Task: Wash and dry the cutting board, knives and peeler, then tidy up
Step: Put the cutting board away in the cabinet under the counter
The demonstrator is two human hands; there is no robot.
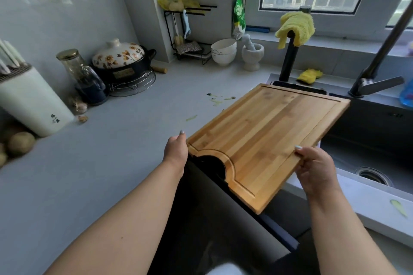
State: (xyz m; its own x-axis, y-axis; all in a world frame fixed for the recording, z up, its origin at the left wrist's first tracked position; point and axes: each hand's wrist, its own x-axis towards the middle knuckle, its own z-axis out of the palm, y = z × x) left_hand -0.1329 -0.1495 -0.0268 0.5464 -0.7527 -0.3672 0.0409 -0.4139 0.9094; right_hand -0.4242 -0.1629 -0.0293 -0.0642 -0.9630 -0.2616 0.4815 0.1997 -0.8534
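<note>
Held tilted over the worktop's right edge, part-way above the sink (368, 140) — board (266, 140) of pale striped bamboo, grooved, notched, looking dry. Gripped at opposite edges: left hand (176, 152) and right hand (315, 169), fingers curled round. Best lowered level under the tap (375, 82), grip firm.

one cutting board (266, 140), two hands (176, 149), two yellow cloths (295, 27), one mortar (252, 56)

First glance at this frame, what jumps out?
The wooden cutting board, tilted at centre and held by the left hand and right hand at opposite edges, partly over the dark sink. Next, the yellow cloth draped on a black post behind the sink.
</note>
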